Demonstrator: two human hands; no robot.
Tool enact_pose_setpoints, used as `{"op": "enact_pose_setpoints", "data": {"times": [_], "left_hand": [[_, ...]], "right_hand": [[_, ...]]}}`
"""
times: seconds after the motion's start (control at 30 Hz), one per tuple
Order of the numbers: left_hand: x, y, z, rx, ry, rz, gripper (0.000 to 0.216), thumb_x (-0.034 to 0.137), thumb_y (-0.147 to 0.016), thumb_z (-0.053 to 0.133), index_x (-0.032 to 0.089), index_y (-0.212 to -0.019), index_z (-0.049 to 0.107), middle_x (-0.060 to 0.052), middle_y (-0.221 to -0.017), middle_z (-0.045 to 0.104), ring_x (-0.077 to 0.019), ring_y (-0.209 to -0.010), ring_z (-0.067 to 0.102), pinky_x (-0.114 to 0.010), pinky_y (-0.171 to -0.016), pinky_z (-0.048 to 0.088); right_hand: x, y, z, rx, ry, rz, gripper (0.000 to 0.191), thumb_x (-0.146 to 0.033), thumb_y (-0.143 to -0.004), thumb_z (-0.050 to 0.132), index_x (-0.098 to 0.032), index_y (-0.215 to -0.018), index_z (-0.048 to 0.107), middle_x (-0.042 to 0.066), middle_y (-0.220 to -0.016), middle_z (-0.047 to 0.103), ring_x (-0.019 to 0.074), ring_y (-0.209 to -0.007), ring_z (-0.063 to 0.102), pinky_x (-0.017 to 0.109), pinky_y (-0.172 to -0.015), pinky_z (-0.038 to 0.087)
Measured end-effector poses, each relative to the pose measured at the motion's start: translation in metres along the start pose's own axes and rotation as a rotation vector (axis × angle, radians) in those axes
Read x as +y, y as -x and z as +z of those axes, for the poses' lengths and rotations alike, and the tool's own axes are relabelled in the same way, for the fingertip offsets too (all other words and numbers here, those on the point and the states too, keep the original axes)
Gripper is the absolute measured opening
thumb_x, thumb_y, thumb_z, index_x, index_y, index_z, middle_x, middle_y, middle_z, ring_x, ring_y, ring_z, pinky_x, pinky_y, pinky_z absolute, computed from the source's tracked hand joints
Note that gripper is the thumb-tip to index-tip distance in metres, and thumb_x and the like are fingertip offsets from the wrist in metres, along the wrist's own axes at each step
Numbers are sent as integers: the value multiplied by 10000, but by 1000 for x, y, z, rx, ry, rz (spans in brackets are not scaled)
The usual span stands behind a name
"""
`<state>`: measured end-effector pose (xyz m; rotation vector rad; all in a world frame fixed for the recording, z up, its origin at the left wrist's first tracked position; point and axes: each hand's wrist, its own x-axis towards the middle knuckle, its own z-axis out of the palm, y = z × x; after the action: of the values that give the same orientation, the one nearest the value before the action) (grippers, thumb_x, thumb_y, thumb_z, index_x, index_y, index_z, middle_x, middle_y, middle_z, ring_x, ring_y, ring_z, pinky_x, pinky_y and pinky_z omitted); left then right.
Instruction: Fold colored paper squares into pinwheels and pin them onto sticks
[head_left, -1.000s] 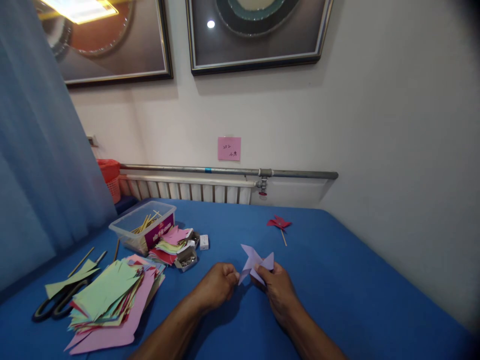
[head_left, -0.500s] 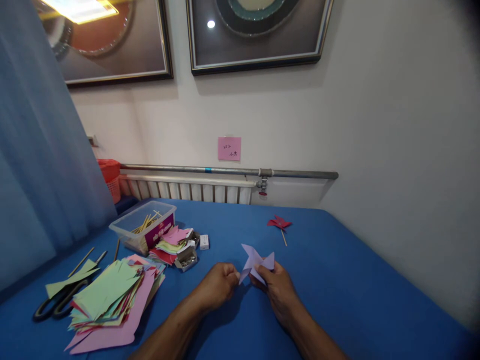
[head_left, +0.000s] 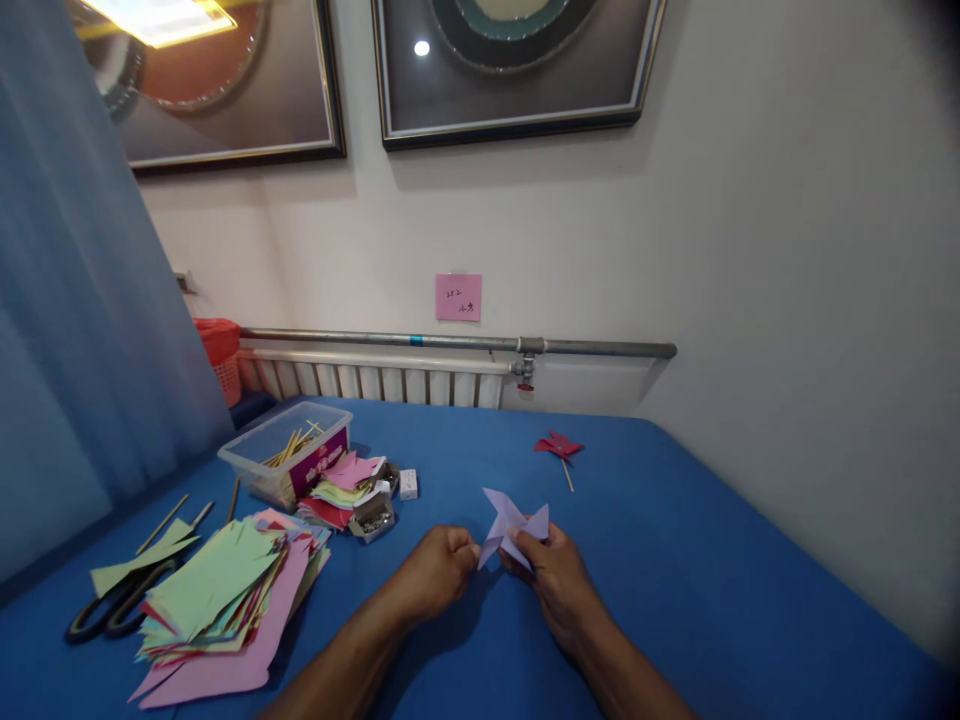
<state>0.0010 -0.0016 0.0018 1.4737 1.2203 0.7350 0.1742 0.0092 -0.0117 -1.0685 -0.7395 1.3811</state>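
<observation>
Above a flat blue table (head_left: pixel 675 560), the right hand (head_left: pixel 556 572) pinches a pale-lilac, pointed-bladed paper pinwheel (head_left: pixel 502 518) near its middle, presumably to keep its folds gathered; the left hand (head_left: pixel 441 570) has its fingers curled together beside one blade, their grip unclear.

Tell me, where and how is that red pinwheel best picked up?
Take the red pinwheel by its thin stick, probably from the near side: the stick points this way, while the folded blades spread at the far end and might crumple.
</observation>
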Motion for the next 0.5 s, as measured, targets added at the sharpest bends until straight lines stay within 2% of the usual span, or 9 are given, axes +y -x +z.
{"op": "enact_pose_setpoints", "data": {"times": [0.2,0.33,0.5], "left_hand": [[-2,-2,1,-3,21,-10,320,478,-877,537,230,-691,461,81,-453,403,-96,-439,323,-264,-499,216],[-8,-6,-1,4,4,-8,305,470,-867,527,227,-691,476,67,-444,449,-97,-424,324,-260,-479,210],[-7,-6,-5,-11,30,-92,241,455,-821,565,220,-780,540,66,-483,522,-95,-370,359,-242,-448,235]], "right_hand": [[-1,1,0,6,-1,3,263,-274,-624,861,-213,-825,701,-1,-701,697,201,-637,667,327,-665,577],[-3,4,1,8,24,-1,289,-283,-618,848,-207,-851,693,-13,-682,686,192,-631,658,305,-637,560],[-5,4,3,8,28,1,333,-315,-592,840,-194,-856,676,-29,-659,674,164,-610,629,276,-615,547]]}}
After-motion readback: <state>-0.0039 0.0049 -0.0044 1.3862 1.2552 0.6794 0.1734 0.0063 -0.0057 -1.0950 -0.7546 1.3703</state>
